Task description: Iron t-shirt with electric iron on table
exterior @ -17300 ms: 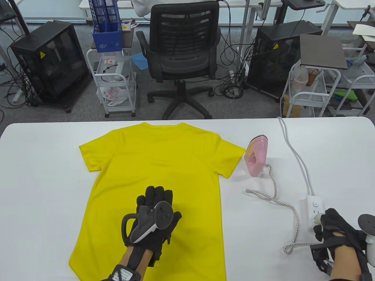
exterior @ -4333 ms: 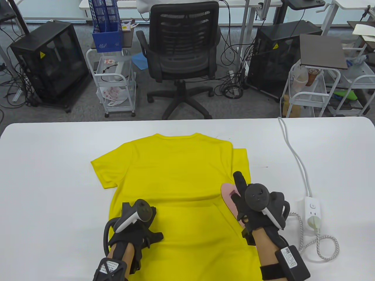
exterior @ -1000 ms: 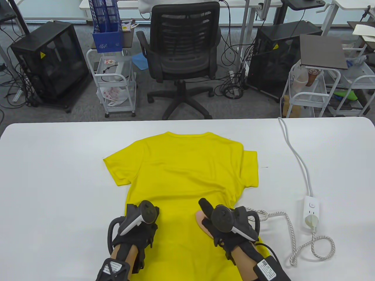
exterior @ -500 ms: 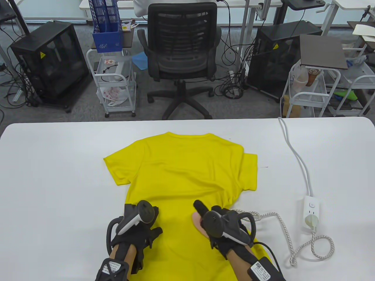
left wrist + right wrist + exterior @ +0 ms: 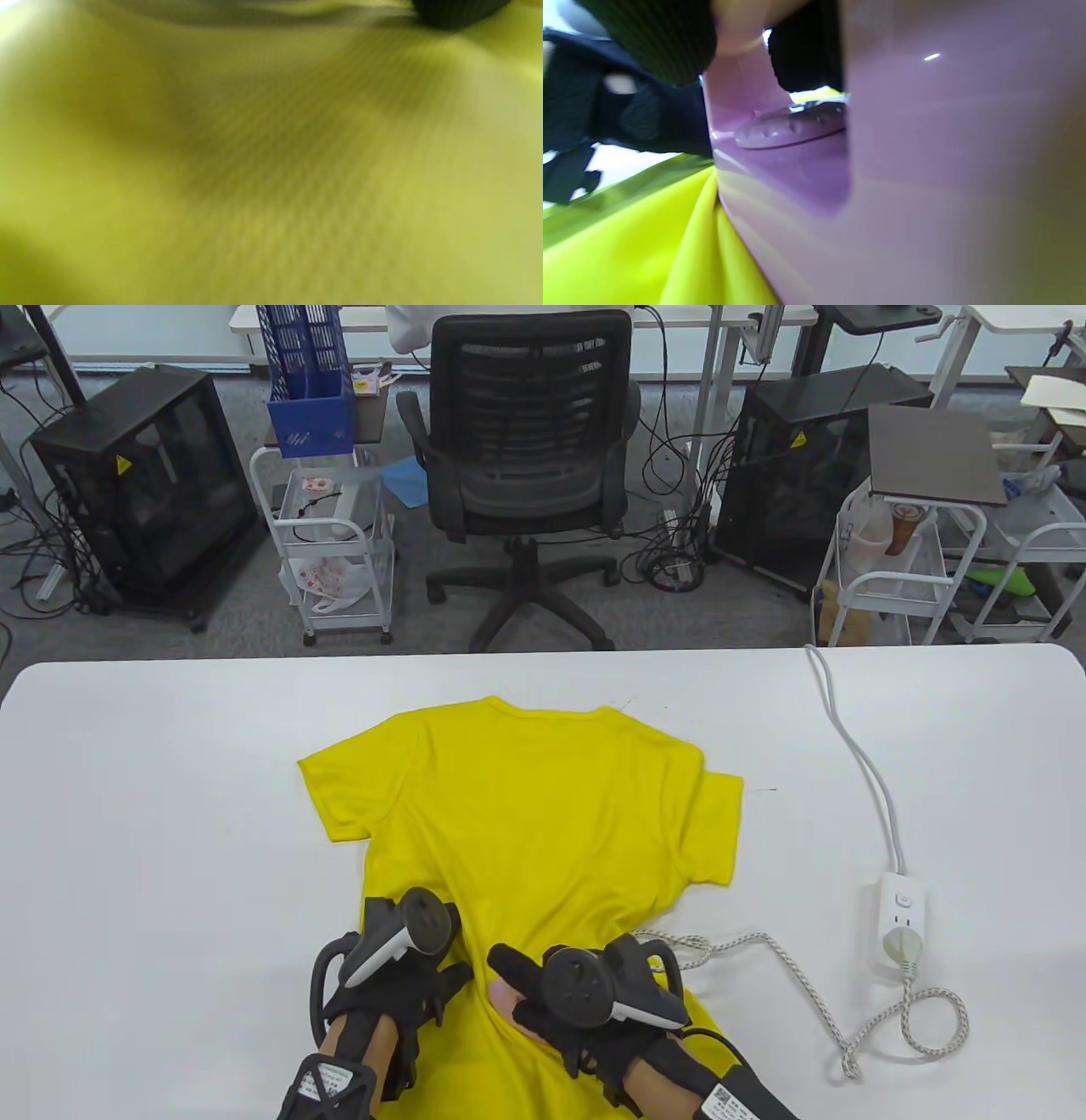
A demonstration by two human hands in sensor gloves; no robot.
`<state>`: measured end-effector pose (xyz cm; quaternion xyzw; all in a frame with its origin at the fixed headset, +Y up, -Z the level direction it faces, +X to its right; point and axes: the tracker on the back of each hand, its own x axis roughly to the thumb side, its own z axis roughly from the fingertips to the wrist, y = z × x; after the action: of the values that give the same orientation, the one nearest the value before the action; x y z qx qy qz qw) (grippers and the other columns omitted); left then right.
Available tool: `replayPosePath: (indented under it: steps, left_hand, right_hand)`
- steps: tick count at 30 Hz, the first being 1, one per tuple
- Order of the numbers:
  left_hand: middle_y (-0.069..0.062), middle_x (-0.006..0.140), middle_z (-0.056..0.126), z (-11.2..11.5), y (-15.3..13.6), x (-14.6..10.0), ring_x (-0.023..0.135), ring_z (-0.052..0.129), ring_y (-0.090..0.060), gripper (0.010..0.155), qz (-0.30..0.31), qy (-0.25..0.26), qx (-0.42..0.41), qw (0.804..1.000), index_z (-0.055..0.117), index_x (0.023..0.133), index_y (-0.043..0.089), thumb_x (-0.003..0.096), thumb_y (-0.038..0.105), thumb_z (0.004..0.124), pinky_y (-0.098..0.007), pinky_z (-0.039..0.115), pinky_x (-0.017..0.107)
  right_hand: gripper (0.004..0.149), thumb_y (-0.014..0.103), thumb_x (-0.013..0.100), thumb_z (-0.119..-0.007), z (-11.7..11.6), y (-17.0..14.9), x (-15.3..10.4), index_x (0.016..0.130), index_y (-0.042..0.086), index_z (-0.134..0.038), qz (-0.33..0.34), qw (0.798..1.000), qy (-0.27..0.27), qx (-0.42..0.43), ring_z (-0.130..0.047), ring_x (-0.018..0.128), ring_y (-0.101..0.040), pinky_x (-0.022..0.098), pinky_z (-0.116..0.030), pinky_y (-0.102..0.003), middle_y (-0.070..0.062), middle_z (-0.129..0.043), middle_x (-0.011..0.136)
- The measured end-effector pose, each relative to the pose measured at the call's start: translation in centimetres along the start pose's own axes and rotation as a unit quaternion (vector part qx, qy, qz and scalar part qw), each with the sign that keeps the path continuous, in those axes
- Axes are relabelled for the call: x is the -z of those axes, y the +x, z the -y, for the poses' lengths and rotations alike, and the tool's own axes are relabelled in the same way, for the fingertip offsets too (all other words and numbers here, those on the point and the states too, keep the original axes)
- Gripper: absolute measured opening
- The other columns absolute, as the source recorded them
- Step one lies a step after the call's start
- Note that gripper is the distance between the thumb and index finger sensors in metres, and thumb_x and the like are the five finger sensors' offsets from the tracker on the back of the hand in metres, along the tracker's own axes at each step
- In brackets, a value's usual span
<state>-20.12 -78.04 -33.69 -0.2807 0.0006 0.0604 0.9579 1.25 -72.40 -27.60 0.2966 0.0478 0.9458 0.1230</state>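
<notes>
The table point(image 5: 153, 780) carries the yellow t-shirt point(image 5: 526, 814) in its middle, collar toward the far edge and hem at the near edge under your hands. It is not lying flat: in the table view folds run from the right sleeve down toward the hem. If you push the iron over these folds, I think it will press creases in, not take them out.

Your left hand point(image 5: 394, 984) rests on the hem near the near edge, but the tracker hides it, so I cannot tell if the fingers are flat or curled. It is very close to the iron point(image 5: 506, 1001), so a further move to the left could bring the hot sole against the glove.

Your right hand point(image 5: 585, 1010) grips the pink iron, fingers curled round its handle, on the shirt just beside the left hand. In the right wrist view the cloth bunches against the iron's edge.

The braided cord point(image 5: 814, 984) lies loose toward the power strip point(image 5: 904, 920) near the right edge; it may catch the shirt and drag it.
</notes>
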Motion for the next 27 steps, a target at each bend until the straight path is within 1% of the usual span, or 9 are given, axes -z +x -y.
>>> replayPosePath:
  steps: [4,7,11,15,18,20,23,25,27]
  left_hand:
    - [0.009,0.117,0.011,-0.1,0.0,0.0,0.115,0.011,-0.034,0.077,-0.002,0.003,0.000,1.000,0.023,0.106,0.050,0.0440,0.065,0.065,-0.070,0.029,0.077]
    - [0.009,0.117,0.012,-0.1,0.0,0.0,0.115,0.011,-0.034,0.078,-0.002,0.004,0.001,1.000,0.023,0.106,0.050,0.0434,0.065,0.067,-0.070,0.030,0.078]
    - [0.008,0.117,0.011,-0.1,-0.1,0.0,0.114,0.011,-0.035,0.080,-0.002,0.001,-0.002,1.000,0.022,0.106,0.049,0.0428,0.066,0.068,-0.070,0.029,0.077]
    - [0.007,0.117,0.010,-0.1,-0.1,0.0,0.113,0.010,-0.036,0.082,-0.001,0.000,-0.002,1.000,0.020,0.106,0.048,0.0427,0.067,0.068,-0.070,0.029,0.077]
    - [0.005,0.117,0.010,0.0,0.1,0.1,0.112,0.010,-0.038,0.081,0.001,0.003,0.001,1.000,0.021,0.107,0.048,0.0425,0.068,0.066,-0.071,0.029,0.076]
    - [0.003,0.117,0.009,0.0,0.3,0.1,0.112,0.010,-0.040,0.082,0.002,0.000,0.006,1.000,0.020,0.107,0.049,0.0418,0.070,0.066,-0.072,0.029,0.076]
    - [0.003,0.116,0.007,0.1,0.4,0.2,0.111,0.008,-0.040,0.082,-0.003,-0.003,0.007,1.000,0.019,0.106,0.050,0.0416,0.070,0.065,-0.072,0.029,0.076]
    - [0.004,0.116,0.007,0.1,0.2,0.2,0.111,0.007,-0.040,0.082,-0.003,-0.004,0.004,1.000,0.019,0.106,0.051,0.0413,0.071,0.066,-0.071,0.028,0.076]
    - [0.005,0.116,0.007,0.1,0.1,0.2,0.111,0.006,-0.040,0.082,-0.002,-0.005,0.003,1.000,0.019,0.106,0.051,0.0411,0.071,0.066,-0.071,0.027,0.076]
  right_hand:
    - [0.063,0.050,0.042,-0.082,0.6,-1.8,-0.2,0.097,0.053,-0.051,-0.043,0.997,-0.033,-0.060,-0.097,0.035,-0.024,0.033,-0.083,-0.047,-0.009,-0.087,0.073]
    - [0.064,0.049,0.042,-0.082,1.6,-5.9,-0.7,0.097,0.052,-0.050,-0.132,0.987,-0.057,-0.068,-0.097,0.035,-0.023,0.033,-0.083,-0.046,-0.009,-0.087,0.073]
    - [0.064,0.048,0.043,-0.083,2.9,-11.4,-2.5,0.098,0.052,-0.051,-0.262,0.959,-0.089,-0.060,-0.096,0.034,-0.023,0.033,-0.083,-0.046,-0.009,-0.087,0.072]
    - [0.064,0.047,0.043,-0.084,3.5,-13.3,-3.7,0.099,0.050,-0.052,-0.323,0.940,-0.099,-0.048,-0.096,0.034,-0.024,0.032,-0.082,-0.046,-0.010,-0.087,0.072]
    - [0.064,0.047,0.043,-0.085,3.5,-11.8,-3.3,0.098,0.050,-0.053,-0.270,0.958,-0.099,-0.019,-0.096,0.033,-0.023,0.032,-0.083,-0.046,-0.010,-0.088,0.072]
    - [0.064,0.047,0.043,-0.084,3.3,-9.2,-2.2,0.098,0.050,-0.052,-0.202,0.976,-0.086,-0.005,-0.096,0.033,-0.023,0.032,-0.083,-0.046,-0.010,-0.088,0.072]
    - [0.064,0.047,0.043,-0.084,1.7,-4.9,-0.6,0.098,0.051,-0.052,-0.127,0.990,-0.053,-0.018,-0.096,0.033,-0.023,0.032,-0.083,-0.046,-0.009,-0.087,0.072]
    - [0.064,0.049,0.043,-0.082,0.9,-2.8,0.0,0.098,0.053,-0.050,-0.084,0.996,-0.012,-0.028,-0.096,0.035,-0.022,0.033,-0.083,-0.045,-0.008,-0.086,0.073]
    - [0.064,0.049,0.043,-0.083,0.6,-1.4,0.1,0.098,0.053,-0.051,-0.048,0.999,-0.008,-0.020,-0.096,0.034,-0.022,0.033,-0.083,-0.046,-0.008,-0.087,0.072]
